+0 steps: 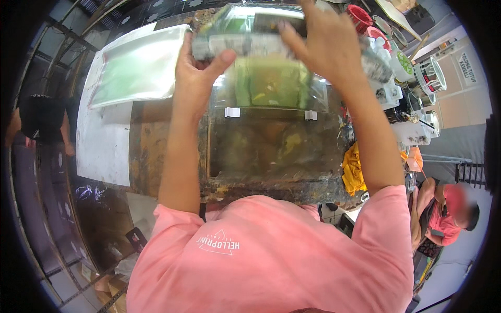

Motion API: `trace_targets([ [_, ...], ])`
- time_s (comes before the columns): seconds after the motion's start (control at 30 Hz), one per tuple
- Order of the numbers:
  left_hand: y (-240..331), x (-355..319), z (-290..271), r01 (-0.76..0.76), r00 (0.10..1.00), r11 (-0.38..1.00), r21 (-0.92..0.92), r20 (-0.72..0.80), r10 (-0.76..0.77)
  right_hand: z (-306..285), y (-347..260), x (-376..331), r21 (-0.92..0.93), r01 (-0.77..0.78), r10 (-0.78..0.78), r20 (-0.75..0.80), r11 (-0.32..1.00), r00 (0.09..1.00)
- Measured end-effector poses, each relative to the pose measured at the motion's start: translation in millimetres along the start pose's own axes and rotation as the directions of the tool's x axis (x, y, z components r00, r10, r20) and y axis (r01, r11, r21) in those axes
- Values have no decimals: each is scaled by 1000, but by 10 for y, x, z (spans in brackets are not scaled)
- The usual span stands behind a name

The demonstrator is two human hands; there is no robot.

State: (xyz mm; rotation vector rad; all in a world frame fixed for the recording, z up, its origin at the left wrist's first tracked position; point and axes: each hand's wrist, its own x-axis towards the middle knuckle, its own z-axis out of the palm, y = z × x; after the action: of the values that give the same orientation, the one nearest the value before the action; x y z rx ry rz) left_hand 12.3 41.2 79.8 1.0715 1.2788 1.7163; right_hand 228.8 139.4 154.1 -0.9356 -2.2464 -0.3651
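Note:
A greyish, stained frame (235,46), probably a printing screen, is raised over the far part of the table and blurred by motion. My left hand (201,78) grips its left end, thumb on the near rail, fingers behind. My right hand (334,49) is over the frame's right half, beside a dark block (269,22); motion smears its fingers, so I cannot tell what it holds. Beneath the frame lies a clear sheet with a green area (269,86). Two small white tabs sit by its near edge, left tab (232,112) and right tab (311,115).
Left on the table, clear plastic sheets (138,68) lie on a white board (104,141). At right stand several tubs and cans (430,75), with a yellow cloth (355,169) nearer me. One person (448,214) is at lower right, another (42,120) at far left.

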Motion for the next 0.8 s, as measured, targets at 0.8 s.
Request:
trace_targets([
  [0.8,-1245,-847,-528,-110,994,365,924,95,59,1470,189,-1148,151,-31,-26,361,988,932],
])
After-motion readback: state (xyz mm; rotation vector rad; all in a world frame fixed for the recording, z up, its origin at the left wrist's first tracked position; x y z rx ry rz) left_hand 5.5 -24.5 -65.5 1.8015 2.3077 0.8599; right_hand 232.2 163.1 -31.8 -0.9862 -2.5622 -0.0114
